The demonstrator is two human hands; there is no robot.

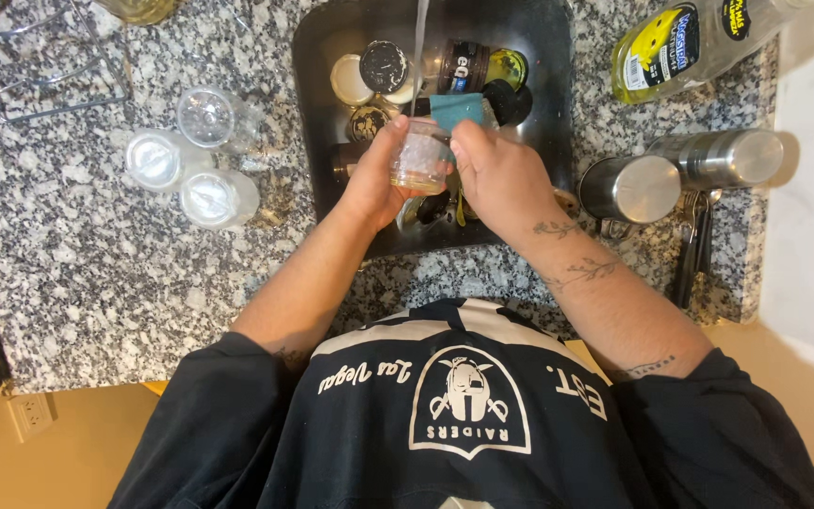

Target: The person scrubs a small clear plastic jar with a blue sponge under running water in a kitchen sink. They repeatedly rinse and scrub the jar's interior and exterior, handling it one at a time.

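Over the sink (313,113), centre of view: one small clear glass jar (420,155), held on its side under a thin stream of water (420,38).

- Left hand (376,174): fingers closed around the jar's base end, gripping it.
- Right hand (501,174): fingers pinched on a teal sponge (457,110) at the jar's mouth, pressing it in at the rim.
- Sink contents, 12 o'clock of the jar: several jars, lids and a dark bottle lying together, unwashed as far as can be judged (exact count unclear, some hidden beneath the hands).
- Counter (96,283), 9 o'clock of the jar: three clear jars (190,160) standing close together, apparently already washed and set aside.
- Counter, 3 o'clock: two steel cups (680,174) lying on their sides, with dark utensils (694,250) just below them.
- 1 o'clock: a yellow dish soap bottle (690,42) lying tilted.
- 10 o'clock: a wire rack (40,66), well apart.

Progress, as judged: three jars done, one in hand, the larger share left in the sink.
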